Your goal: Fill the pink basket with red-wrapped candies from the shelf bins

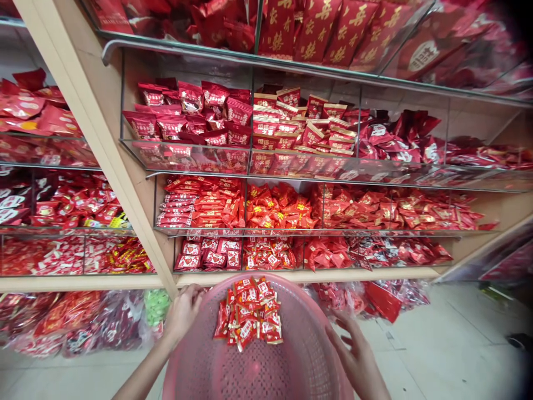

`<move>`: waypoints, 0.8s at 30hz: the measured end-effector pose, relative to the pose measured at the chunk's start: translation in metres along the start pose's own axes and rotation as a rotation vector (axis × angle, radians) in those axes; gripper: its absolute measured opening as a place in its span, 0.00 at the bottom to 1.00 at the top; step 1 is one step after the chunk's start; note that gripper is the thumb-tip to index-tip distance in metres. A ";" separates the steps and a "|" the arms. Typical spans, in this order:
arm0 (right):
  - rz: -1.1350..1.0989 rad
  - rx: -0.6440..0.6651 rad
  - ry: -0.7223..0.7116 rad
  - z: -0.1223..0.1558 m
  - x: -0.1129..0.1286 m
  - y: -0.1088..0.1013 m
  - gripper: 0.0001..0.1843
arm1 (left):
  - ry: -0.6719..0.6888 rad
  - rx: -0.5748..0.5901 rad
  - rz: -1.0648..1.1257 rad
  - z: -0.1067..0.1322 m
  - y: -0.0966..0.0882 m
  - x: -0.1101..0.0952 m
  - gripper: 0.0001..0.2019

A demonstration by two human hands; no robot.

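A pink plastic basket with perforated sides stands before me against the lowest shelf edge. Inside it lies a small heap of red-and-gold wrapped candies, gathered toward the far side. My left hand has its fingers curled over the basket's left rim. On the right, my right hand is close by the basket's outer wall, its fingers spread apart. Whether its fingertips touch the basket, I cannot tell.
Wooden shelves with glass-fronted bins hold many red candy packets. A slanting wooden post parts them from more shelves at left. Bagged packets lie on the floor below, and more bags lie at right on the tiled floor.
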State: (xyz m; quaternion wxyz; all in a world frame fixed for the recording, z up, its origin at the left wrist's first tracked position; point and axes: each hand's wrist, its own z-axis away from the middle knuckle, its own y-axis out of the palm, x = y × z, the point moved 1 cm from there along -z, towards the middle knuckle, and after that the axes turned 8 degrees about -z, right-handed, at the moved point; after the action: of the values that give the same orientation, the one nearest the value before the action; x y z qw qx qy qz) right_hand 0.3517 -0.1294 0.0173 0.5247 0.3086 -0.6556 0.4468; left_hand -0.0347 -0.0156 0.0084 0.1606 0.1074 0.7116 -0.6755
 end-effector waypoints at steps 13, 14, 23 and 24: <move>0.074 0.251 0.056 -0.009 -0.050 -0.009 0.37 | -0.038 0.240 0.139 0.034 0.038 0.026 0.14; 0.086 0.267 0.042 -0.014 -0.047 -0.009 0.36 | -0.049 0.223 0.177 0.040 0.040 0.030 0.15; 0.210 0.469 -0.077 -0.070 -0.027 0.012 0.30 | -0.244 0.216 0.214 0.094 0.048 0.050 0.20; 0.271 0.493 -0.101 -0.075 -0.025 0.016 0.29 | -0.254 0.236 0.213 0.100 0.049 0.051 0.19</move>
State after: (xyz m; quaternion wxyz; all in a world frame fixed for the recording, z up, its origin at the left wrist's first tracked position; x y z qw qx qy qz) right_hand 0.3753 -0.0558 -0.0076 0.3360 0.3584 -0.5878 0.6428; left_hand -0.0558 -0.1153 -0.0598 0.3060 0.1138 0.5862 -0.7415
